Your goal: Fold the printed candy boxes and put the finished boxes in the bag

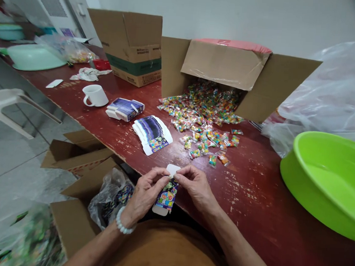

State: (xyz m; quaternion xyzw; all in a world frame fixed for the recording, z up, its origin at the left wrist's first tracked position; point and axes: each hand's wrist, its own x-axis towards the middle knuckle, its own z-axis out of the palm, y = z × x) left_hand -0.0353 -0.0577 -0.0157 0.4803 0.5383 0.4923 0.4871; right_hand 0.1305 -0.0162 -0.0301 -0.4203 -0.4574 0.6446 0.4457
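A small printed candy box [166, 197], dark with colourful pictures and white end flaps, is held between both hands over the table's front edge. My left hand [150, 190] wears a pale bead bracelet and pinches the box near its upper end. On the other side, my right hand [193, 184] has thumb and fingers closed at the same end, by the white flap. Just beyond lie a fanned stack of flat printed boxes [153, 134] and a second purple stack [126, 109]. Small clear packets of coloured candy [205, 141] spread out to the right of these.
Candy packets spill from a cardboard carton [262, 88] lying on its side. Another carton [134, 57], a white mug [95, 95] and a green basin [290, 173] stand on the red table [250, 219]. Open cartons [71, 218] with bagged packets sit below left, near a white stool [8, 101].
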